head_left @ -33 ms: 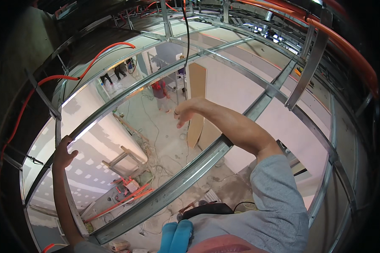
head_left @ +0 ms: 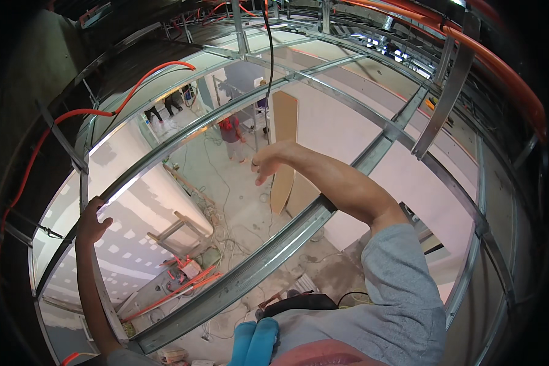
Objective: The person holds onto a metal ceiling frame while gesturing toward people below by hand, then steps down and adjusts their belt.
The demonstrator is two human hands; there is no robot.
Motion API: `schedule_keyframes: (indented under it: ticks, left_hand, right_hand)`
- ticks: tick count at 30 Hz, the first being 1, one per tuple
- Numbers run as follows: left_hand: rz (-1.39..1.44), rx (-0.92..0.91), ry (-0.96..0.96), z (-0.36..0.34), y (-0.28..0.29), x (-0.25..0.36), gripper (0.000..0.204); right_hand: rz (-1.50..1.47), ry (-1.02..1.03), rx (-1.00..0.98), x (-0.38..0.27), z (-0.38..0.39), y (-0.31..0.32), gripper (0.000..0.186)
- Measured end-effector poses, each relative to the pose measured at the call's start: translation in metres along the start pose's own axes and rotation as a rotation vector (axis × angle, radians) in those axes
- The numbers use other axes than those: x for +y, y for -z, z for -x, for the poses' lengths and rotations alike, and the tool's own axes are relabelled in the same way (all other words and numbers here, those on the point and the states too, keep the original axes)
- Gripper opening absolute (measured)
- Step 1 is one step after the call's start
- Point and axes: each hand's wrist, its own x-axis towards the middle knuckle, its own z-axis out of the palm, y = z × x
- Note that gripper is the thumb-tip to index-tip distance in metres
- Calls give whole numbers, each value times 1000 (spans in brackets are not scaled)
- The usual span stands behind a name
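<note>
My left hand [head_left: 94, 216] is at the left, its fingers hooked over a long galvanized metal rail [head_left: 141, 168] of the ceiling grid. My right hand [head_left: 266, 162] hangs in the air over the grid opening, fingers loosely bent and apart, holding nothing; my forearm crosses above a wider metal channel [head_left: 238, 274] running diagonally below it. Far beneath are the dusty floor [head_left: 235, 195], tan boards [head_left: 285, 113] against a pale wall and a wooden stool [head_left: 177, 235]. Two turquoise padded items [head_left: 253, 338] are at my body, along the lower edge.
Orange conduits [head_left: 500, 79] and a hanging black cable [head_left: 270, 55] run around the grid. Vertical metal hangers [head_left: 445, 97] drop at the right. Down below, a person in red [head_left: 230, 131] stands near scaffolding, other people's legs [head_left: 161, 107] show farther back, and cables litter the floor.
</note>
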Motion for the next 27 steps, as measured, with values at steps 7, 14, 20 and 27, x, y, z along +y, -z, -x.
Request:
schedule_keyframes:
  ticks: [7, 14, 20, 27]
  left_hand:
    - [-50, -6, 15, -2, 1, 0, 63]
    - [-37, -10, 29, -1, 1, 5, 64]
    - [-16, -1, 23, 1, -2, -7, 64]
    - [1, -39, -35, -7, 0, 2, 63]
  right_hand:
    - [23, 21, -9, 3, -1, 0, 59]
    - [-6, -34, -32, 0, 2, 2, 61]
    - [-24, -29, -70, -7, 5, 6, 77]
    - [-1, -26, -160, 6, -13, 0, 80]
